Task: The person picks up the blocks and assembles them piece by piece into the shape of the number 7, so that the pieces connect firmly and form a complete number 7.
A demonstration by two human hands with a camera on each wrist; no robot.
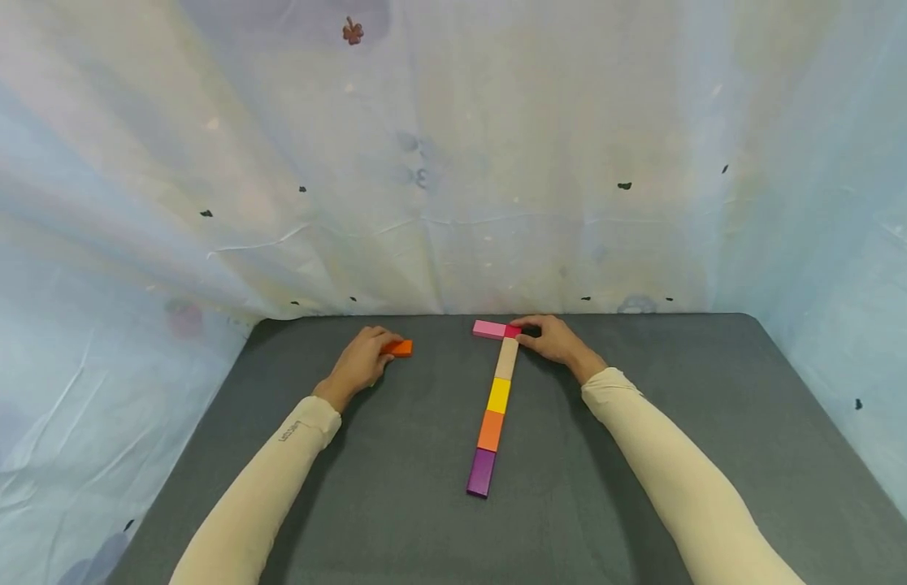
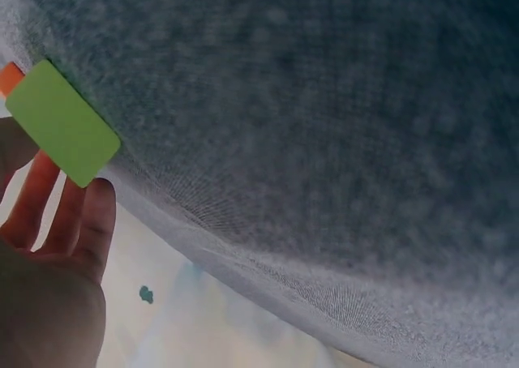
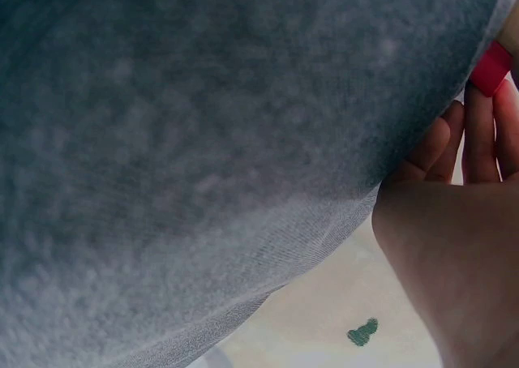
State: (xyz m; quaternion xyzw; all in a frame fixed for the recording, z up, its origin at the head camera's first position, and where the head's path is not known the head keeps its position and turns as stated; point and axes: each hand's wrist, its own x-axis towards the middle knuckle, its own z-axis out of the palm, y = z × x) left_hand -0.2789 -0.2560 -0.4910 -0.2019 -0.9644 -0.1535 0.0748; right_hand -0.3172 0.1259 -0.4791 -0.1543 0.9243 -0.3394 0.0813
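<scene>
In the head view, my left hand (image 1: 362, 357) pinches an orange block (image 1: 401, 348) on the dark table. The left wrist view shows a green block (image 2: 63, 125) at the fingertips, with a bit of orange behind it; from above, the green is hidden by the hand. My right hand (image 1: 553, 338) pinches a red block (image 1: 512, 331) between thumb and fingers. This red block touches a pink block (image 1: 489, 329) on its left. Below it runs a line of beige (image 1: 506, 358), yellow (image 1: 499, 396), orange (image 1: 491, 431) and purple (image 1: 480, 473) blocks, laid end to end.
The dark grey table (image 1: 395, 504) has its far edge just beyond both hands. A pale, patterned curtain (image 1: 483, 162) hangs behind the table and along both sides. Both forearms, in cream sleeves (image 1: 658, 463), reach across the table on either side of the block line.
</scene>
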